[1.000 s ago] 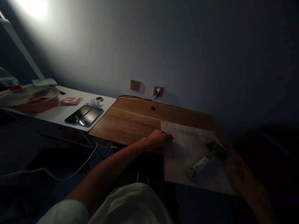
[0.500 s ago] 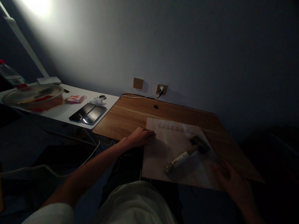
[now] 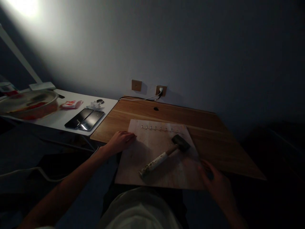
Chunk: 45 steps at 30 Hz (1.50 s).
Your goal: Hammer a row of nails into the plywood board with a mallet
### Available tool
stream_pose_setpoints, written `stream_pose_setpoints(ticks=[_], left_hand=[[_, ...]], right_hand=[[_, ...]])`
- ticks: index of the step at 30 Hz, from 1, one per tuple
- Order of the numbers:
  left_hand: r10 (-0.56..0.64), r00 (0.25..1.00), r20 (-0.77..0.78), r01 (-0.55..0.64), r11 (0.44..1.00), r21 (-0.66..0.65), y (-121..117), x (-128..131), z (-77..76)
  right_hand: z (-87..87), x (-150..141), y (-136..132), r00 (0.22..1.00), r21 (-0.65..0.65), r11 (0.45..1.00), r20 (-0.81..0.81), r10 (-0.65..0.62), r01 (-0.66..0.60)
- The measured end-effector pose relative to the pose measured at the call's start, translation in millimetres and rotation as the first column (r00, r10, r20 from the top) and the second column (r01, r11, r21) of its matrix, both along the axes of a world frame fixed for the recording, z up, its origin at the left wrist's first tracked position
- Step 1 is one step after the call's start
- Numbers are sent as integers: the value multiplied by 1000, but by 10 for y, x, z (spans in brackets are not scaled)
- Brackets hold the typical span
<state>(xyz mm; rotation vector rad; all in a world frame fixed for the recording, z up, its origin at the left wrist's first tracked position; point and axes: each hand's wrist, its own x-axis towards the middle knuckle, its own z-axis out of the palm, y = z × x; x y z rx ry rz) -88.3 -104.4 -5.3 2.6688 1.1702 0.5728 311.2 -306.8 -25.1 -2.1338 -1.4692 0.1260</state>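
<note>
A pale wooden board (image 3: 133, 165) lies over the front edge of the wooden table, jutting toward my body. Along its far side, several nails (image 3: 160, 129) stand in a row. A hammer (image 3: 162, 157) with a dark head and a worn white-wrapped handle rests diagonally on the board. My left hand (image 3: 121, 140) is closed on the board's left edge, fingertips on top. On the opposite edge, my right hand (image 3: 214, 178) grips the board near its front right corner, with part of its fingers in shadow.
Behind the board is the wooden table (image 3: 114, 124), which meets a white table (image 3: 83, 132) at left. On that stand two phones (image 3: 91, 120), a red-and-white packet (image 3: 72, 104), a lidded bowl (image 3: 30, 105) and a lamp base (image 3: 42, 86). A plugged-in cable (image 3: 147, 99) runs along the wall.
Both hands have shifted the board to the left, and the hammer and nails have travelled with it. The view has turned slightly to the right.
</note>
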Motion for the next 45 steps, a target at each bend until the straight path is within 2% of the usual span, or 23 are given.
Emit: stream_pose_setpoints(ticks=[6,11,16,20,24,29,34,38,42,45], left_hand=[[28,999,-30,-28,999,-28,-11,-100,39],[8,1000,-19,-8,1000,23,91,16,49],[28,999,-28,-24,990,141,307,239,70],[59,993,-98,-44,988,148,457,347,87],[79,986,-149,-61,991,117,547,386,67],[91,989,-115,-84,994,66,592,386,55],[40,997,-67,-39,999,11,638,403,50],[15,998,-57,-16,1000,-4,679,408,25],[4,999,-36,-4,1000,1,691,375,26],[-7,1000,-26,7,1000,2,690,358,48]], right_hand=[[-3,-55,29,998,43,998,22,53,-54],[127,-180,334,980,129,977,131,151,-168],[223,-331,707,937,143,926,29,349,-350],[202,-352,820,900,101,903,-91,427,-418],[198,-382,835,906,119,908,-91,413,-402],[248,-405,765,937,171,926,-41,347,-335],[229,-336,619,962,183,948,-33,271,-260],[172,-281,566,959,171,949,-55,279,-266],[201,-238,646,968,231,946,-57,246,-227],[317,-217,805,969,277,935,-48,241,-219]])
